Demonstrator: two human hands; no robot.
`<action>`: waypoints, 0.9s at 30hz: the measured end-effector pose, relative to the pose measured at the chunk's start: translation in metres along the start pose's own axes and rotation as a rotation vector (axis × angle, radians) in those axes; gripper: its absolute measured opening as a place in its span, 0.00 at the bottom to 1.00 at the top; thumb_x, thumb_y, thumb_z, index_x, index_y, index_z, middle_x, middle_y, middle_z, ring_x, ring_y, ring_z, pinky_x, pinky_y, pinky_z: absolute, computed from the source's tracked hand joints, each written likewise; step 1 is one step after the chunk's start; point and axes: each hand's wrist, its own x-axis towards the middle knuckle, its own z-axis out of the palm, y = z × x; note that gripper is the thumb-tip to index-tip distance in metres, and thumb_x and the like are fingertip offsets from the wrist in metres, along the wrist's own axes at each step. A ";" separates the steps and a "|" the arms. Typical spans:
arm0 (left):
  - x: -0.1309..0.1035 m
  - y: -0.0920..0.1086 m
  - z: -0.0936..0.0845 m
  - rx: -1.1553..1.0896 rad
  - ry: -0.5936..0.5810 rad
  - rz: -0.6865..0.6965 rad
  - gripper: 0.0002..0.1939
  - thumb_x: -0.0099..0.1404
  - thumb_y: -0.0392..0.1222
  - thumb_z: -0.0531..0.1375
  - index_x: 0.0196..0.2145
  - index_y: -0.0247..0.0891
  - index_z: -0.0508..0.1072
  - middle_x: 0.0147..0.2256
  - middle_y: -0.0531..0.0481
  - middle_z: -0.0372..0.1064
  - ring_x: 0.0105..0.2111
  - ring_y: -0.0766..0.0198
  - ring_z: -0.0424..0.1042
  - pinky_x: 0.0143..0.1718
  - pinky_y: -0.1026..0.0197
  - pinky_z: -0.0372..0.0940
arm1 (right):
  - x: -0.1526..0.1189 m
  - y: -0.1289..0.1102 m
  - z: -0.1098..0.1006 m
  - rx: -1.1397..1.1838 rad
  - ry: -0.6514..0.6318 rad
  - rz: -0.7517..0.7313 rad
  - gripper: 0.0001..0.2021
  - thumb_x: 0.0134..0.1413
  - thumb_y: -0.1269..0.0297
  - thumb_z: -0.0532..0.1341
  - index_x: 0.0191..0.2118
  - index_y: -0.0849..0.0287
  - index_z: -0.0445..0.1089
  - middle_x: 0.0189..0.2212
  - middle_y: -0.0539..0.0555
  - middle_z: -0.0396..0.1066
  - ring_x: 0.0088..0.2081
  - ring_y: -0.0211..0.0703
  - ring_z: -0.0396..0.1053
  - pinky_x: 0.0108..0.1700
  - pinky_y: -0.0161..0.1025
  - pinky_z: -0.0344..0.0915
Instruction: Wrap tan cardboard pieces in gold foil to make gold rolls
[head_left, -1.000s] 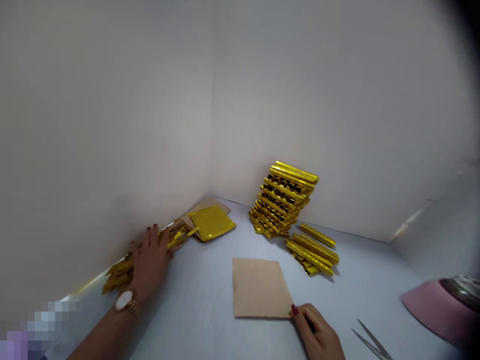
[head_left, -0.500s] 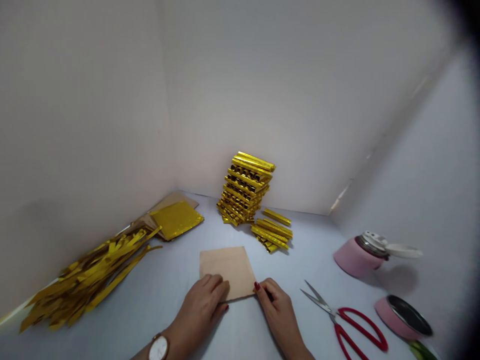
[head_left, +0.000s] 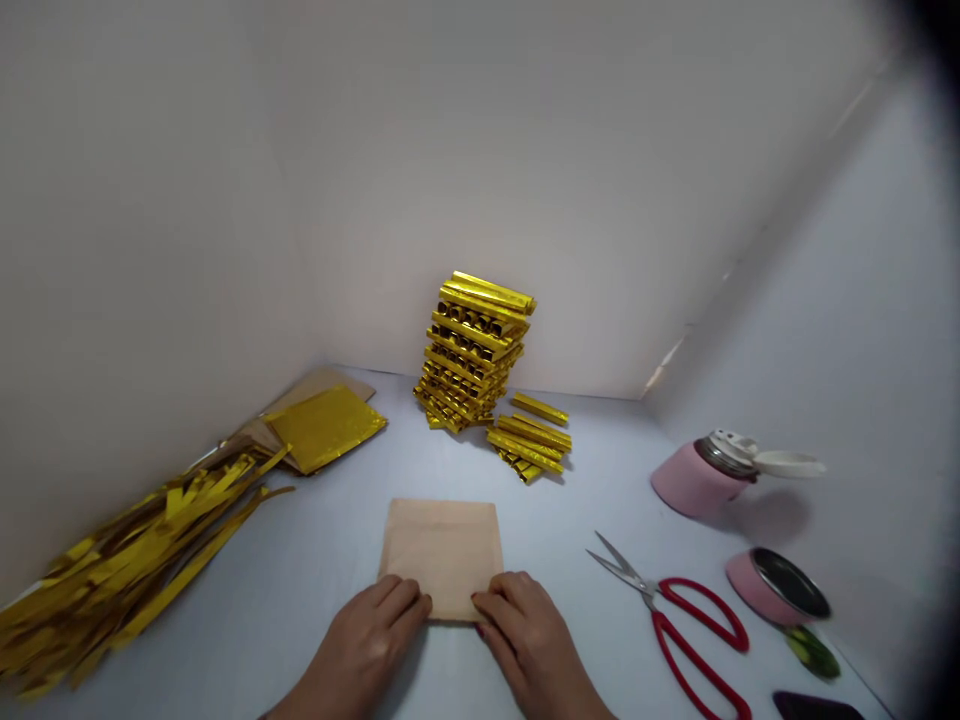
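Observation:
A square of light brown paper (head_left: 442, 548) lies flat on the table in front of me, its near edge between my hands. My left hand (head_left: 375, 625) has its bent fingers closed on the paper's near left corner. At the near right corner, my right hand (head_left: 529, 625) pinches the edge, thumb below and fingers on top. To the right of that hand lie red-handled scissors (head_left: 652, 590), blades parted and pointing away to the left. Whether the paper is one sheet or several layers, I cannot tell.
A stack of gold paper rolls (head_left: 472, 350) stands against the back wall, several loose rolls (head_left: 529, 445) beside it. Gold sheets (head_left: 330, 425) and gold strips (head_left: 150, 560) lie left. At right are a pink container (head_left: 697, 480), a pink lid (head_left: 776, 585) and a dark object (head_left: 814, 706).
The paper has turned slightly and sits squarer to me. My right hand has shifted onto its near right corner, my left onto the near left. The view has tilted and shifted a little.

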 end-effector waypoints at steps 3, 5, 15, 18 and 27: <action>-0.002 -0.005 0.003 -0.044 -0.005 -0.031 0.15 0.71 0.32 0.45 0.40 0.37 0.71 0.35 0.44 0.71 0.33 0.58 0.70 0.33 0.57 0.70 | 0.003 0.004 0.002 0.011 0.012 0.041 0.10 0.59 0.74 0.54 0.37 0.55 0.71 0.32 0.54 0.69 0.34 0.46 0.66 0.36 0.41 0.65; -0.004 -0.009 0.004 -0.096 -0.034 -0.109 0.15 0.71 0.33 0.45 0.39 0.39 0.71 0.35 0.45 0.70 0.33 0.58 0.70 0.33 0.57 0.69 | 0.006 0.007 0.001 0.049 0.002 0.092 0.09 0.59 0.73 0.55 0.35 0.55 0.71 0.31 0.53 0.68 0.33 0.45 0.65 0.36 0.41 0.64; -0.008 -0.019 0.005 -0.269 -0.027 -0.425 0.09 0.71 0.39 0.49 0.43 0.45 0.68 0.38 0.50 0.71 0.37 0.58 0.71 0.38 0.57 0.67 | 0.012 0.014 0.003 0.105 -0.012 0.256 0.08 0.60 0.71 0.54 0.29 0.57 0.65 0.31 0.52 0.64 0.35 0.45 0.62 0.38 0.43 0.58; -0.009 -0.019 0.008 -0.242 0.009 -0.454 0.10 0.70 0.41 0.49 0.47 0.45 0.65 0.40 0.49 0.71 0.39 0.57 0.71 0.40 0.56 0.67 | 0.013 0.013 0.005 0.074 0.001 0.268 0.09 0.60 0.71 0.54 0.28 0.57 0.62 0.30 0.52 0.63 0.34 0.45 0.61 0.37 0.43 0.57; -0.007 -0.017 0.006 -0.246 -0.025 -0.512 0.11 0.71 0.43 0.49 0.49 0.46 0.63 0.42 0.49 0.67 0.41 0.59 0.71 0.40 0.58 0.68 | 0.013 0.013 0.009 -0.041 0.051 0.278 0.09 0.58 0.70 0.55 0.27 0.56 0.59 0.29 0.51 0.61 0.32 0.44 0.61 0.35 0.41 0.56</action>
